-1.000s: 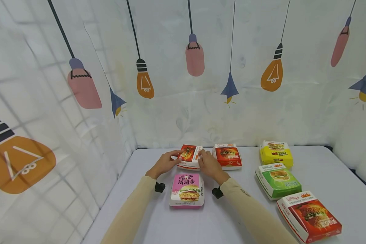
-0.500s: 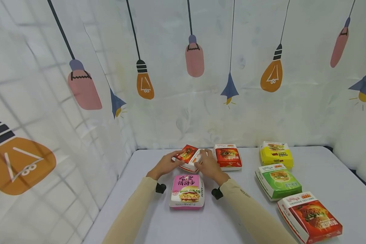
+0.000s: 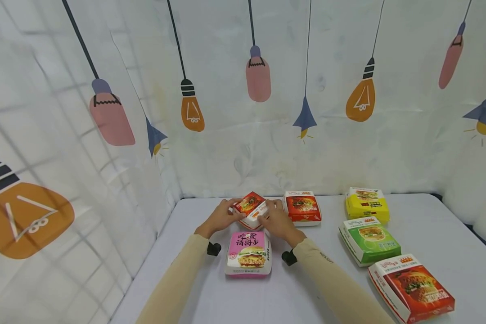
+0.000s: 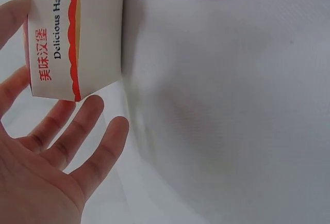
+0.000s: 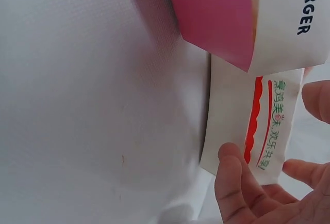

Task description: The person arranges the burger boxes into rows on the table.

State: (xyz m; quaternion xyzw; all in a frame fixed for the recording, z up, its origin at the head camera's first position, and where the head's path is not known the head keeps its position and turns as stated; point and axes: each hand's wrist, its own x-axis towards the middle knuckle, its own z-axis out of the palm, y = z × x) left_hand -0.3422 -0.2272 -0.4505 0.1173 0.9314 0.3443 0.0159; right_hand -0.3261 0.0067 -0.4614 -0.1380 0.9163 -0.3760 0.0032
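Near the back of the table, a red-and-white burger box (image 3: 252,208) sits turned at an angle, with both hands on it. The left hand (image 3: 222,219) holds its left corner; in the left wrist view, the thumb and index meet its upper edge and other spread fingers (image 4: 77,131) lie by its end. On the right side, the right hand (image 3: 281,222) grips the box with thumb and fingers; its curled fingers (image 5: 232,182) touch the box's side (image 5: 268,121) in the right wrist view. A pink burger box (image 3: 249,254) lies just in front, between the forearms.
Another red burger box (image 3: 302,208) stands close right of the right hand. Farther right, yellow (image 3: 367,204), green (image 3: 370,240) and red (image 3: 412,286) boxes form a slanting row. The white table (image 3: 291,297) ends at a patterned curtain (image 3: 227,157).
Between the hands, the red-and-white burger box has turned from nearly straight to a slant, mostly in the first half second. Both hands moved only slightly. The other boxes stayed put.
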